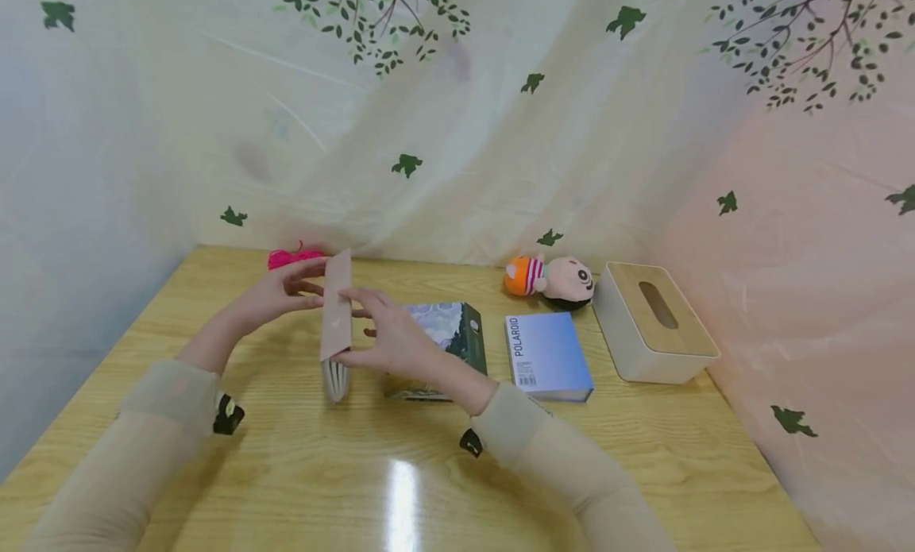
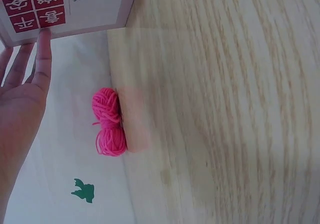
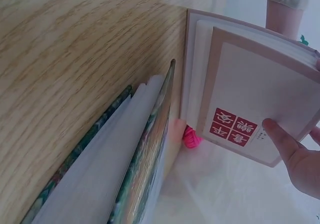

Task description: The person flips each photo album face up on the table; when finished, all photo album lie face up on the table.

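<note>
A pale pinkish-beige hardcover book (image 1: 336, 318) stands upright between both hands, its spine facing up and its page ends toward me. Red squares with white characters (image 2: 50, 3) mark its cover in both wrist views. My left hand (image 1: 282, 294) holds it from the left near the far end, a fingertip on the cover. From the right, my right hand (image 1: 400, 341) grips it, one finger at the spine and the thumb at its near end. Beside it on the right is a book with a painted cover (image 1: 468, 330), partly hidden by my right hand.
Pink yarn (image 2: 109, 121) lies at the table's back left. Right of the painted book are a blue-and-white POLAROID book (image 1: 549, 357), a plush doll (image 1: 568, 278) and a white tissue box with a wooden lid (image 1: 654, 322). A printed curtain (image 1: 457, 155) hangs behind the wooden table (image 1: 300, 472).
</note>
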Motion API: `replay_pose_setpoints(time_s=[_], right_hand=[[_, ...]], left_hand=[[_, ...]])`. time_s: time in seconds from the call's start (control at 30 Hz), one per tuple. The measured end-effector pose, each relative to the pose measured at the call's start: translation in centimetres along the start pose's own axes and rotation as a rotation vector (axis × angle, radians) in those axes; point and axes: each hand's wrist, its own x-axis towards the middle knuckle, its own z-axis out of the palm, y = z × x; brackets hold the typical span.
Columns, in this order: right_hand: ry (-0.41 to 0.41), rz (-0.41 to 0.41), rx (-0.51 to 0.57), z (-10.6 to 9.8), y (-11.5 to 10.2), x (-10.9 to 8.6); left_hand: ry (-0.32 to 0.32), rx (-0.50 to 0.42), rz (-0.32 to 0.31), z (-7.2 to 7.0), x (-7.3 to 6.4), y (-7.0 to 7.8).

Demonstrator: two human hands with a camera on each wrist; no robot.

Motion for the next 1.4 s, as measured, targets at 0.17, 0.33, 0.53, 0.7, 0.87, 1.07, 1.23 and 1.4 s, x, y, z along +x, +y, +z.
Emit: replay_pose_setpoints(time_s=[0.17, 0.33, 0.53, 0.7, 0.87, 1.07, 1.23, 1.4], right_hand=[[0.019, 0.039, 0.148, 0.6, -0.3, 0.4], [0.005, 0.043, 0.206, 1.6, -0.2, 0.7], [-0.008, -0.003, 0.117, 2.7, 0.4, 0.8], [-0.042, -0.001, 0.028, 3.5, 0.8, 0.8], [-0.104, 0.004, -0.058, 3.9, 1.1, 0.9], [-0.129, 0.008, -0.223, 4.4, 1.4, 1.1], [-0.147, 0.05, -0.31, 5.2, 1.9, 1.1], [-0.17, 0.093, -0.312, 5.8, 2.2, 1.2]], left_hand=[[0.038, -0.017, 0.004, -0.5, -0.3, 0.3], [0.046, 0.009, -0.003, -0.9, -0.7, 0.5], [0.035, 0.013, -0.026, -1.6, -1.6, 0.4], [0.042, 0.047, -0.067, -1.9, -2.2, 0.3], [0.063, 0.066, -0.117, -2.3, -2.6, 0.0], [0.066, 0.098, -0.129, -2.8, -3.0, -0.4], [0.071, 0.113, -0.165, -3.0, -3.4, -0.7], [0.061, 0.146, -0.204, -2.9, -3.8, -1.0]])
